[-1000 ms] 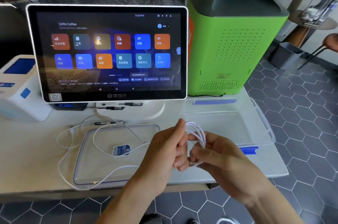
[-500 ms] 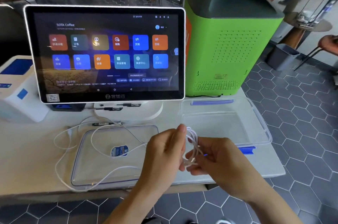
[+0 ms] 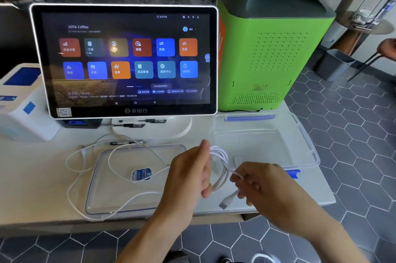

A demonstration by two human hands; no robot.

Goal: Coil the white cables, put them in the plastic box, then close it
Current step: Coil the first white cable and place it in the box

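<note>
My left hand (image 3: 190,168) holds a small coil of white cable (image 3: 221,164) upright over the table's front edge. My right hand (image 3: 259,185) pinches the free end of that cable, and its USB plug (image 3: 226,202) hangs below my fingers. A second white cable (image 3: 90,179) lies loose on the table, looping over the clear lid (image 3: 111,185) that rests flat at front left. The open clear plastic box (image 3: 304,140) with blue clips stands at right, just behind my hands; its inside holds nothing I can see.
A touchscreen terminal (image 3: 126,59) on a white stand fills the back middle. A green machine (image 3: 270,48) stands behind the box. A white and blue device (image 3: 19,104) sits at far left. A black pen (image 3: 126,143) lies behind the lid.
My hands have drawn slightly apart. The right hand has pulled the cable's end out of the coil, so the USB plug now hangs free below it. The left hand keeps its hold on the coil.
</note>
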